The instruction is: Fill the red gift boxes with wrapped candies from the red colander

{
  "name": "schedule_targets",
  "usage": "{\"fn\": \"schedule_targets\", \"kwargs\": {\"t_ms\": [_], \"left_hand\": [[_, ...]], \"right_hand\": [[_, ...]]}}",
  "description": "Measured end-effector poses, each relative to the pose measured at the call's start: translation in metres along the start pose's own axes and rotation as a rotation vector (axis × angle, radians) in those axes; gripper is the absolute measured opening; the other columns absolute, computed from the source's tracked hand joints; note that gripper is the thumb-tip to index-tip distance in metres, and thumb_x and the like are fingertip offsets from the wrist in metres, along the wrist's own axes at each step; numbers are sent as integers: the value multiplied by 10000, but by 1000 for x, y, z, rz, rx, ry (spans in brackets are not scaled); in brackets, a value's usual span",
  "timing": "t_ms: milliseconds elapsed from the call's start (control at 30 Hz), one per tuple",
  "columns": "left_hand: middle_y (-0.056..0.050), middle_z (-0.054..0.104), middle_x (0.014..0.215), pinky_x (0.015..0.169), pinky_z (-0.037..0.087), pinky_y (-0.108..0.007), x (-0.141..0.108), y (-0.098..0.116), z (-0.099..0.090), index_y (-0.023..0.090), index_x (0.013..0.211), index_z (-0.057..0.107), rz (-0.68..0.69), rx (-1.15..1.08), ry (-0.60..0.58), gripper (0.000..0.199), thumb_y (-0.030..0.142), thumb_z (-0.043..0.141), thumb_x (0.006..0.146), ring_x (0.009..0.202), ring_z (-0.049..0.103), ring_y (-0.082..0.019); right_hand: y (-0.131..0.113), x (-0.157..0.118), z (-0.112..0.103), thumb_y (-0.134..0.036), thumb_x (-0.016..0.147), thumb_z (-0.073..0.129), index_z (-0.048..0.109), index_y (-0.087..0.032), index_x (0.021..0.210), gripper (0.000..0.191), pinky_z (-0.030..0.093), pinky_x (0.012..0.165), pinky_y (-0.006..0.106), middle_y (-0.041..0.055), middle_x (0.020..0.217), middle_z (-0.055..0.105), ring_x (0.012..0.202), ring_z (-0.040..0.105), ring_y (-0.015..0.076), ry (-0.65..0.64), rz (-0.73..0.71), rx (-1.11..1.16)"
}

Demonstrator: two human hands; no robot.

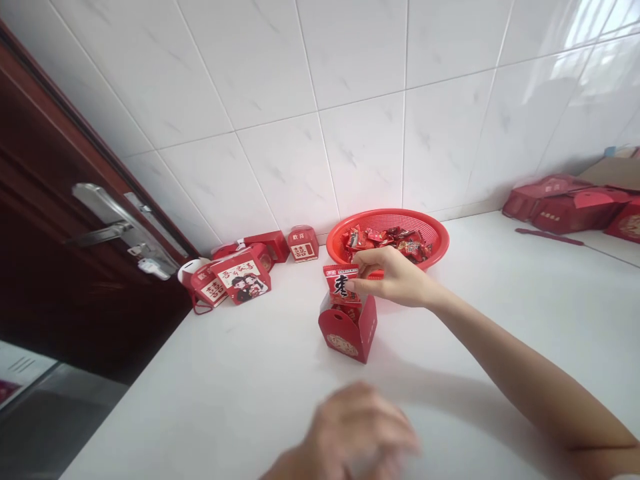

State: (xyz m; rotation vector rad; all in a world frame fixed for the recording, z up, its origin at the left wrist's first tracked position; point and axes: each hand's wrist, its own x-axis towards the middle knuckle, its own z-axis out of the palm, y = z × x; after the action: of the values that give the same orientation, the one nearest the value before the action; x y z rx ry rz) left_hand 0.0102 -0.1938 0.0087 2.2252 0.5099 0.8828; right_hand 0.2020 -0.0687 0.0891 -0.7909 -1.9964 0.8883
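Between the thumb and fingers of my right hand is a small red snack packet with a large black character on it. The packet is upright at the mouth of an open red gift box, its lower edge among other red packets inside. The box stands on the white table with its flaps raised. My left hand is in front of the box, near the bottom edge of the view, apart from it. Motion smears its fingers, which look bent, and nothing can be made out in them.
Behind the box, a red plastic basket holds many wrapped sweets. Several red gift boxes cluster at the left, with one smaller box by the tiled wall. More red boxes lie at the right. A brown door is at left.
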Motion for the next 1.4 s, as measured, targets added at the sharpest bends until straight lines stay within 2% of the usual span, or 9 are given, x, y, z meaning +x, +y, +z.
{"fn": "schedule_targets", "kwargs": {"t_ms": [33, 100, 200, 267, 367, 500, 800, 1133, 1400], "left_hand": [[-88, 739, 899, 736, 565, -353, 7, -2, -15, 227, 1022, 717, -32, 50, 188, 196, 213, 529, 969, 821, 696, -227], [-57, 718, 869, 713, 556, -307, 19, -11, -40, 224, 936, 706, -15, 153, 459, 182, 174, 532, 958, 810, 680, -195], [-48, 690, 933, 826, 555, -339, 28, -35, -57, 218, 928, 698, -66, 227, 692, 126, 228, 574, 947, 913, 658, -207], [-56, 677, 1026, 924, 536, -381, 28, -53, -57, 222, 971, 703, -111, 210, 751, 125, 276, 595, 939, 1035, 638, -233], [-68, 647, 1171, 994, 509, -400, 26, -70, -47, 236, 1034, 713, -173, 162, 789, 169, 326, 613, 933, 1169, 595, -255], [-82, 629, 1242, 984, 525, -415, 25, -71, -36, 243, 1075, 723, -269, 98, 780, 232, 389, 603, 941, 1200, 588, -273], [-68, 588, 1352, 1055, 485, -401, 18, -70, -39, 276, 1201, 708, -297, 91, 752, 280, 364, 584, 966, 1293, 537, -273], [-86, 595, 1251, 1025, 500, -393, 19, -62, -40, 264, 1191, 709, -337, 32, 722, 280, 369, 565, 974, 1201, 568, -265], [-66, 636, 1156, 962, 516, -376, 19, -59, -39, 268, 1126, 738, -330, 17, 746, 256, 378, 565, 972, 1109, 611, -260]], "right_hand": [[2, 1, 0, -294, 809, 677, 433, -204, 625, 318, 429, 612, 266, -27, 625, 558, 654, 562, 137, 2, 6, 7], [6, 3, 0, -294, 806, 679, 435, -203, 622, 319, 427, 604, 263, -31, 611, 556, 634, 560, 131, 4, 13, 18], [9, 6, 2, -291, 799, 691, 436, -201, 619, 325, 426, 591, 256, -28, 611, 579, 625, 575, 130, 0, 24, 27], [10, 7, 3, -279, 797, 693, 442, -199, 619, 318, 430, 585, 254, -24, 616, 594, 625, 585, 131, -3, 32, 23], [12, 8, 4, -269, 806, 691, 461, -195, 629, 299, 444, 589, 256, -19, 618, 605, 628, 599, 136, -24, 27, 32], [15, 9, 4, -286, 823, 693, 540, -179, 685, 232, 468, 625, 268, 4, 680, 654, 660, 607, 141, -60, 11, 37], [21, 11, 12, -339, 857, 692, 553, -172, 696, 270, 420, 612, 249, -4, 668, 630, 660, 556, 128, -135, -9, 15], [15, 13, 22, -241, 868, 653, 496, -191, 692, 241, 428, 633, 253, -12, 696, 613, 663, 542, 122, -170, -19, 3], [11, 13, 26, -270, 902, 630, 537, -185, 738, 207, 458, 621, 252, 4, 731, 651, 678, 587, 129, -189, -21, 24]]}}
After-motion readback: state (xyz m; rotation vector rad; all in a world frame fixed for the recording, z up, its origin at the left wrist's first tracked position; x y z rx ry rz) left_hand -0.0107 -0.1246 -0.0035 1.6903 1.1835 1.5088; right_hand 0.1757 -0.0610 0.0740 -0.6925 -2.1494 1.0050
